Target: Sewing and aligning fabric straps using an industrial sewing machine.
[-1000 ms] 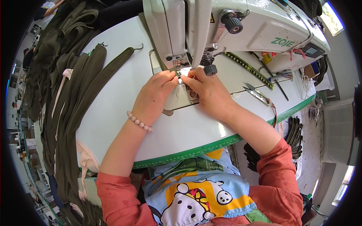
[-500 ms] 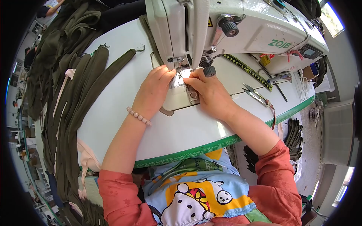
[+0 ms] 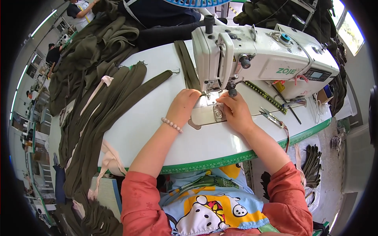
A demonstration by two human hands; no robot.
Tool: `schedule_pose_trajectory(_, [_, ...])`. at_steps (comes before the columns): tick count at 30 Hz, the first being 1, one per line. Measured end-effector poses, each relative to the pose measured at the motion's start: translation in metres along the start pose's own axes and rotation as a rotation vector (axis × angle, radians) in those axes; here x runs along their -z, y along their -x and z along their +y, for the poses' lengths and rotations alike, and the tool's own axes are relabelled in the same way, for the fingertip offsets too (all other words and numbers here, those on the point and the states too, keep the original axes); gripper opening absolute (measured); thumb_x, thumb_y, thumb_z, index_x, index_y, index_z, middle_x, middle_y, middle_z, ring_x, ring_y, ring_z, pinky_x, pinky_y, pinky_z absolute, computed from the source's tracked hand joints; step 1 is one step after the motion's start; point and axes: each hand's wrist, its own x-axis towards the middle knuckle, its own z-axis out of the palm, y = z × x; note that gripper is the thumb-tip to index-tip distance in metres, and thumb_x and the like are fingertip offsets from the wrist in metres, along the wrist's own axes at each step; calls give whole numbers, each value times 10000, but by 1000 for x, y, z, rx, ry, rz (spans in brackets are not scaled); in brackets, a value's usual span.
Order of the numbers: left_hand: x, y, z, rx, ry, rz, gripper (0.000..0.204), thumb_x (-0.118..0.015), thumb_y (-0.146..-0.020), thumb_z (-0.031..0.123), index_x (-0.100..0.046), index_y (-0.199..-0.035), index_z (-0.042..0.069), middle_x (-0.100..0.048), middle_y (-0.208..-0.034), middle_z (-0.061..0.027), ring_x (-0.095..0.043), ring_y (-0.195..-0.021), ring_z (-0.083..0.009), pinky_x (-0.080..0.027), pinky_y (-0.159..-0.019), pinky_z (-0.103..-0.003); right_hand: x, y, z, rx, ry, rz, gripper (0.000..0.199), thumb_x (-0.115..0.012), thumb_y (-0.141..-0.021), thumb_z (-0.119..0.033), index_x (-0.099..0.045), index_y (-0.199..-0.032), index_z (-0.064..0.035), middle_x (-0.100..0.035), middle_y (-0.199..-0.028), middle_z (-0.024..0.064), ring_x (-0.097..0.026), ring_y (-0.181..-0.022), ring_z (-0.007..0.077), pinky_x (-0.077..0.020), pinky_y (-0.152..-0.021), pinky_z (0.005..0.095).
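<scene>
At the white sewing machine (image 3: 271,59), both my hands work close around the presser foot (image 3: 210,95). My left hand (image 3: 183,105), wearing a bead bracelet (image 3: 172,124), is left of the foot, its fingers closed together at the near end of an olive fabric strip (image 3: 186,63). The strip runs away from me along the machine head's left side. Just right of the foot, my right hand (image 3: 237,112) has thumb and forefinger drawn together over the metal needle plate (image 3: 202,114). Anything between those fingertips is too small or hidden to make out.
Long olive strips (image 3: 106,102) are heaped along the left of the white table (image 3: 134,137). Thread snips (image 3: 271,117) and a black tape measure (image 3: 264,95) lie on the right. A green measuring tape (image 3: 208,162) lines the front edge. Another person (image 3: 80,11) is at far left.
The view has tilted up, so the machine and hands sit lower and farther right, with more background showing. Both hands stay beside the presser foot, with little visible change in their grip.
</scene>
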Motion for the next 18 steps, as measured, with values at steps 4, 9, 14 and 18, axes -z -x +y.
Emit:
schedule_pose_trajectory(4, [12, 9, 11, -68, -82, 132, 211, -593, -817, -35, -582, -1016, 33, -649, -960, -112, -626, -931, -296, -527, -796, -351, 0, 0, -1, 15, 7, 19, 283, -560, -757, 124, -666, -971, -28, -602, -1018, 115, -588, -937, 300, -495, -755, 361])
schedule_pose_trajectory(9, [57, 52, 62, 325, 306, 39, 194, -555, -863, -57, -532, -1037, 24, -668, -919, -137, -666, -865, -268, -533, -792, -331, 21, -3, -24, 152, 40, -86, 308, -582, -747, 107, -665, -1007, -34, -611, -1075, 122, -585, -1008, 317, -496, -817, 371])
schedule_pose_trajectory(14, [125, 108, 131, 411, 698, -130, 160, -579, -893, -50, -530, -1031, 17, -686, -920, -82, -674, -871, -156, -522, -800, -263, 27, 12, -75, 343, -62, -277, 445, -603, -714, 87, -631, -1134, -57, -611, -1167, 125, -562, -1110, 340, -455, -955, 417])
schedule_pose_trajectory(18, [156, 121, 142, 345, 999, -441, 195, -621, -890, -18, -564, -1073, 20, -683, -970, -57, -650, -906, -128, -512, -821, -256, 10, 44, -101, 432, -121, -363, 560, -620, -670, 62, -601, -1212, -78, -613, -1186, 118, -555, -1137, 330, -429, -988, 428])
